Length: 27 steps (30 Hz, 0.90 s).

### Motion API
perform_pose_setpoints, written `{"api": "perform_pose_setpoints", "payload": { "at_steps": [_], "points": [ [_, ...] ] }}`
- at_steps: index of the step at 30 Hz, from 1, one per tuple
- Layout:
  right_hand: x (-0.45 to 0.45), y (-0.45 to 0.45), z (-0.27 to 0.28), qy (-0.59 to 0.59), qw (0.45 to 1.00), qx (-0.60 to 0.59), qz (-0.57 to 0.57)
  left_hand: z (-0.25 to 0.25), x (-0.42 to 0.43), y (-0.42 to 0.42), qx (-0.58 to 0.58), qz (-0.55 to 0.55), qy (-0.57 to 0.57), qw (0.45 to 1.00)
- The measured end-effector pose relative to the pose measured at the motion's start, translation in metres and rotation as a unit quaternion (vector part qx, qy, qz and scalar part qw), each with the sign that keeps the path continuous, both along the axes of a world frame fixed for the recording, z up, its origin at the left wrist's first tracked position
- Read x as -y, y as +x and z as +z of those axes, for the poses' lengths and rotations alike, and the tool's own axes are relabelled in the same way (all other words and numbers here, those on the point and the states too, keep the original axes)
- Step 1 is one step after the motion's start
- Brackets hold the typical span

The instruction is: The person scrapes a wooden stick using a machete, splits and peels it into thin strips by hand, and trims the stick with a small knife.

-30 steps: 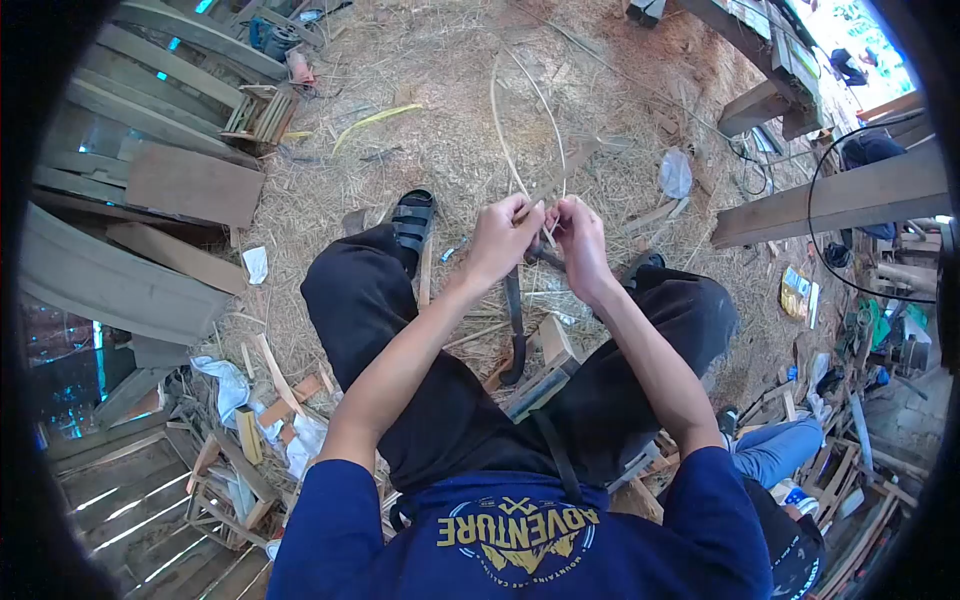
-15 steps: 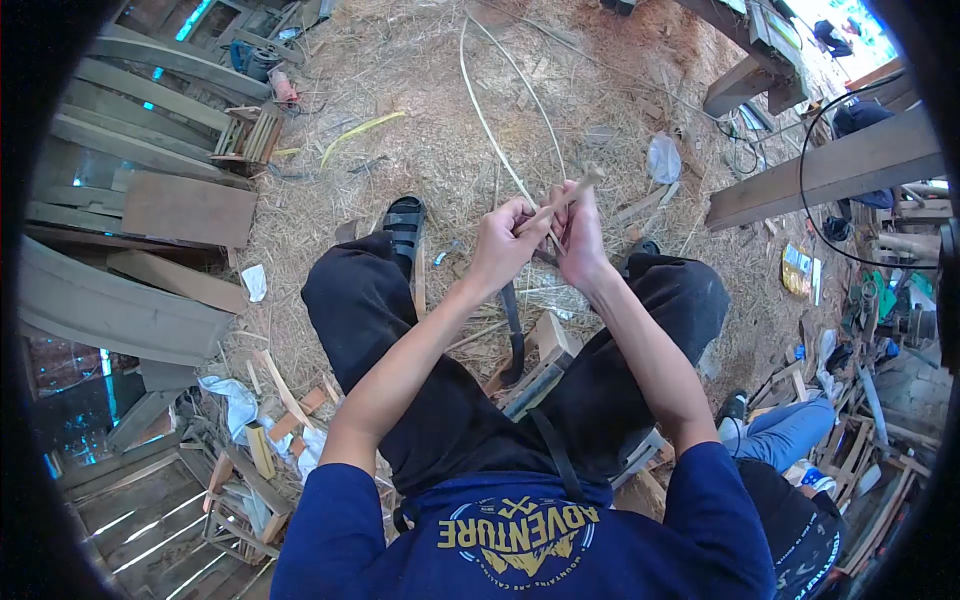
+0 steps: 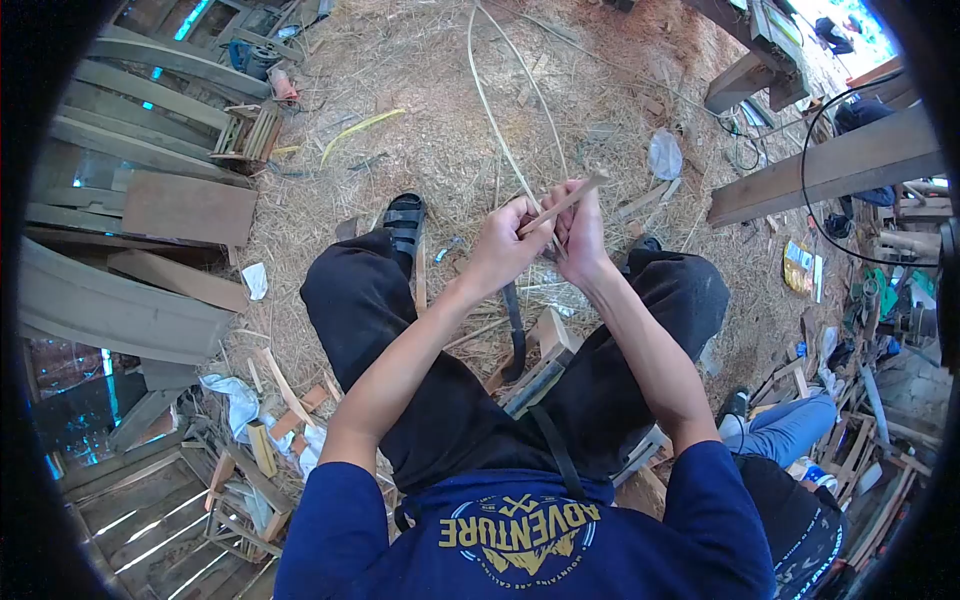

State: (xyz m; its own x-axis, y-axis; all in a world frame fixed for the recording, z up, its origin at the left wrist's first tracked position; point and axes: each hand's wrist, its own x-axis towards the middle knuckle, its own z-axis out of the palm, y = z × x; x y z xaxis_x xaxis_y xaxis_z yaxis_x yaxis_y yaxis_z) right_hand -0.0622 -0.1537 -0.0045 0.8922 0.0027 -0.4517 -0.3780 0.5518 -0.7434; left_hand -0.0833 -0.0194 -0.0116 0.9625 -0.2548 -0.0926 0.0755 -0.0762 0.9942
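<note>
Both hands are close together in front of my knees. My left hand is closed, with the near end of a pale wooden stick under its thumb and fingers. The stick slants up to the right across my right hand, its far end sticking out beyond the fingers. My right hand is closed around a thin pale strip, like split bamboo or cane. This strip runs forward from between the hands over the ground and bends back in a long narrow loop. What lies between the fingertips is hidden.
A dark curved band and a wooden block lie between my legs. Boards stack at left. A wooden beam juts in at right. Another person's leg shows at lower right. Straw and shavings cover the ground.
The hands have shifted only slightly, and the stick's angle has changed a little. The looped strip has moved slightly to the right. My legs stay in place.
</note>
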Motion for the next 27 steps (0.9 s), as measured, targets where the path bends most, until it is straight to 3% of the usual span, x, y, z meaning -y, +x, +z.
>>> {"api": "perform_pose_setpoints", "payload": {
  "at_steps": [7, 8, 10, 12, 13, 14, 16, 20, 23, 27],
  "points": [
    [0.001, 0.002, 0.015, 0.027, 0.996, 0.074, -0.046, 0.002, 0.005, 0.002, -0.008, 0.020, -0.028, 0.999],
    [0.002, 0.002, 0.018, 0.039, 0.995, 0.073, -0.062, 0.002, 0.002, 0.001, -0.011, 0.032, 0.026, 0.999],
    [0.022, 0.022, 0.049, 0.041, 0.963, 0.063, -0.258, 0.008, -0.012, 0.000, -0.016, 0.060, 0.134, 0.989],
    [0.090, 0.038, 0.024, 0.099, 0.963, 0.191, -0.165, -0.011, -0.036, -0.002, 0.038, 0.078, 0.144, 0.986],
    [0.089, 0.038, 0.028, 0.073, 0.981, 0.137, -0.117, -0.009, -0.042, 0.002, 0.070, 0.080, 0.154, 0.982],
    [0.089, 0.032, 0.030, 0.047, 0.993, 0.082, -0.073, -0.007, -0.043, 0.000, 0.012, 0.081, 0.034, 0.996],
    [0.083, 0.017, 0.029, -0.035, 0.999, -0.009, 0.014, -0.014, -0.055, 0.007, 0.009, 0.082, 0.025, 0.996],
    [0.062, 0.010, 0.012, -0.120, 0.985, 0.101, 0.070, -0.002, -0.061, 0.007, -0.018, 0.086, 0.030, 0.996],
    [0.049, 0.011, -0.011, -0.322, 0.920, 0.216, 0.052, -0.003, -0.063, 0.001, -0.037, 0.076, 0.066, 0.994],
    [0.043, -0.002, 0.004, -0.197, 0.970, 0.143, 0.008, -0.010, -0.066, 0.004, 0.031, 0.036, 0.129, 0.990]
  ]
}}
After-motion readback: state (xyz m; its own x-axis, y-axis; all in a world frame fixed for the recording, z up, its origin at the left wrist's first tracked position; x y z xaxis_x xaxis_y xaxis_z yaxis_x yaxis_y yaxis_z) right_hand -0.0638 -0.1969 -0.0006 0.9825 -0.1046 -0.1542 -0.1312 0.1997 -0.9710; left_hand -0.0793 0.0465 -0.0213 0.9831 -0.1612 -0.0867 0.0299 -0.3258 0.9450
